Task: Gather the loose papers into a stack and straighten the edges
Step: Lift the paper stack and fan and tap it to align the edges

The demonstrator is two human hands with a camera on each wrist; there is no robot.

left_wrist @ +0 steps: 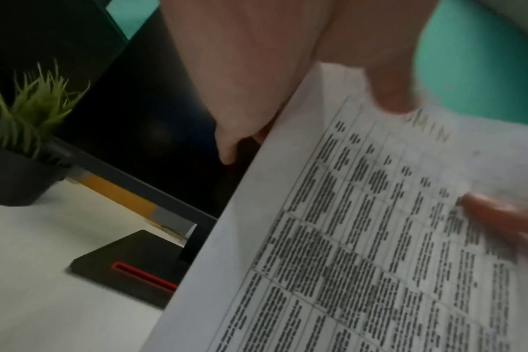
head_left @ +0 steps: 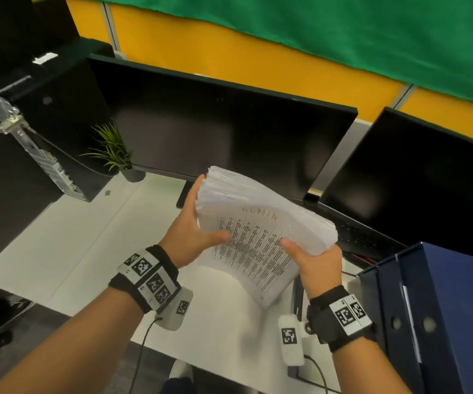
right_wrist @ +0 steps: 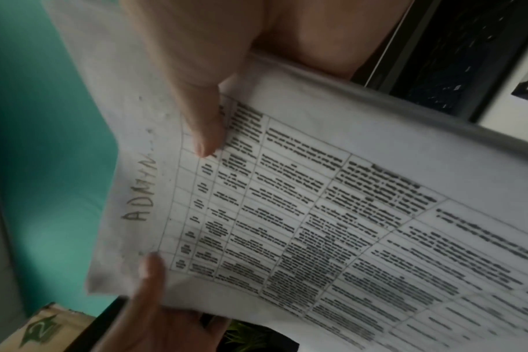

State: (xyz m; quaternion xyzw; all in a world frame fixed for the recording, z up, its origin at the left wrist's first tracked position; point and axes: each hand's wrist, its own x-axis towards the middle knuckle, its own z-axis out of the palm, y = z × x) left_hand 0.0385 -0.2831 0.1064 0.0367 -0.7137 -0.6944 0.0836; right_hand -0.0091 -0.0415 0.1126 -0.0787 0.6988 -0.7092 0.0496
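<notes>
From the head view, the stack of papers (head_left: 261,237) is lifted clear of the white desk (head_left: 87,251) in front of the monitor (head_left: 215,132), the left hand (head_left: 192,231) gripping its left edge and the right hand (head_left: 315,263) gripping its near right corner, thumbs on the top sheet. Only the right wrist view makes the pencilled "ADMIN" readable; only the left wrist view shows the monitor's base (left_wrist: 130,266) beside the potted plant (left_wrist: 24,143)

You see a thick stack of papers (head_left: 261,223), matt white with a printed table on top, at the frame's centre. The desk (head_left: 67,251) under it looks smooth and white. Upper middle, the monitor (head_left: 215,132) screen is glossy black; top right hangs green cloth (head_left: 371,32).
</notes>
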